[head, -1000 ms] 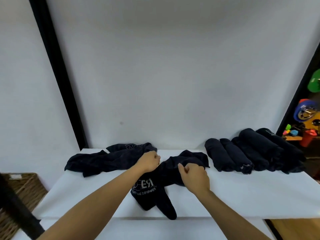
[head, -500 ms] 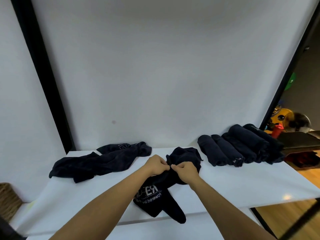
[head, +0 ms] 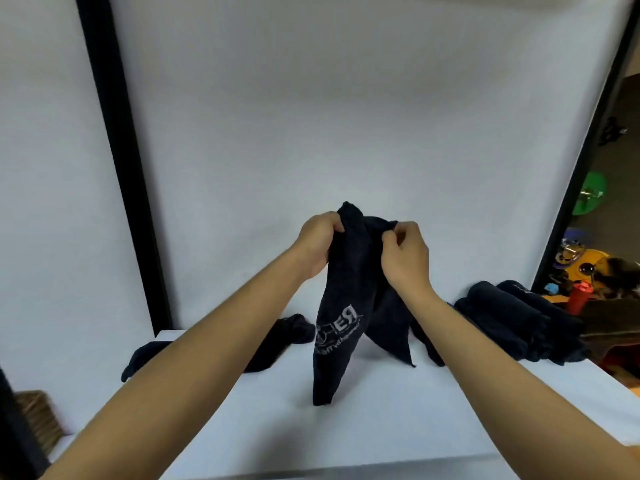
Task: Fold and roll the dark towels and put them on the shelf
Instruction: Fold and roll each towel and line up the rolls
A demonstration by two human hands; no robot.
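**Dark towel held up over the desk**

Above the white desk (head: 398,420), the left hand (head: 317,245) and right hand (head: 408,258) each pinch the top edge of a dark towel (head: 346,306), which hangs down with its lower tip touching the desk. Rolled towels (head: 512,320) lie at the right; an unfolded towel (head: 277,341) lies behind the left forearm.

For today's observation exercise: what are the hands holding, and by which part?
Both the left hand and right hand grip one dark towel by its bunched top edge.
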